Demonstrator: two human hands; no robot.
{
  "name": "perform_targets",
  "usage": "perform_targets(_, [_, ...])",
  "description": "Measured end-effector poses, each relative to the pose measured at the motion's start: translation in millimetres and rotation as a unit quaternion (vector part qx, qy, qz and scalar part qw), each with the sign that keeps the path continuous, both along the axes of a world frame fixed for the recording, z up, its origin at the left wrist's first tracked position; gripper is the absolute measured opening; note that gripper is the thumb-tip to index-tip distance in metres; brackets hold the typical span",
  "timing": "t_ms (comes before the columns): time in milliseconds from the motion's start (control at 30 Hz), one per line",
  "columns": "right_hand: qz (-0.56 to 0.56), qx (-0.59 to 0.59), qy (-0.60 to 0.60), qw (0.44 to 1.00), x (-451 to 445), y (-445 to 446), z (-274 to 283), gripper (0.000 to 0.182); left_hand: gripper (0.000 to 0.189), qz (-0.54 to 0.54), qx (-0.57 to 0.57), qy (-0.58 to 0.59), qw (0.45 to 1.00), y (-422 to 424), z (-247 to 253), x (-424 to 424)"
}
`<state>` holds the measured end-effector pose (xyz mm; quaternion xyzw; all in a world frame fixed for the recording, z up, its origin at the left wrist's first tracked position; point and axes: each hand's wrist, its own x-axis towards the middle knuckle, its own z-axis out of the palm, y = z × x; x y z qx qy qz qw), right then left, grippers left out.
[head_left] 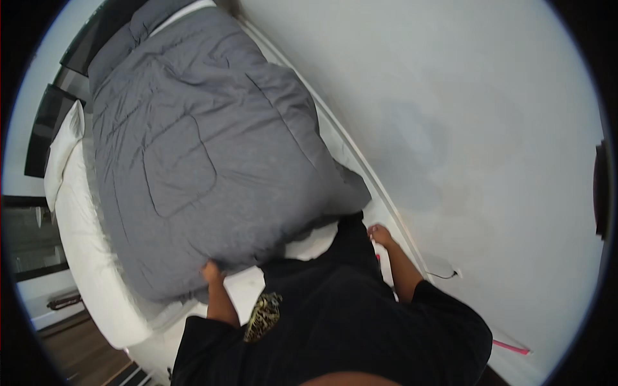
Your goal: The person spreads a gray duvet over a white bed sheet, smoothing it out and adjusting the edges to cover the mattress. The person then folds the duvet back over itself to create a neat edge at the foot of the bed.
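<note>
A gray quilted comforter (241,159) is spread over a bed, with wrinkles toward its far part and its near edge close to my body. My left hand (211,272) is at that near edge, its fingers closed on the comforter's fabric. Off the comforter's near right corner, beside my dark clothing, is my right hand (380,235); its fingers are curled, and whether anything is in them is not clear. A gray pillow (159,17) lies at the far end of the bed.
A second bed with a white sheet (91,251) and a white pillow (67,140) stands at the left. Along the right runs a pale wall (458,144) with a plugged-in cord (446,276). A pink strip (512,347) is low at right.
</note>
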<state>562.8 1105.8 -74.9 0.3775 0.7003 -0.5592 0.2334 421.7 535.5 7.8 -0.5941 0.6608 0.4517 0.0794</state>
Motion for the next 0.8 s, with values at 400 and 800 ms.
perform_targets(400, [-0.034,0.038,-0.067,0.996,-106,191,20,0.016,0.103,-0.027,0.290,0.036,0.956,266,27,-22])
perform_targets(800, [0.096,0.412,0.357,0.833,-246,162,249,0.012,0.071,-0.264,0.185,-0.155,0.934,256,39,-73])
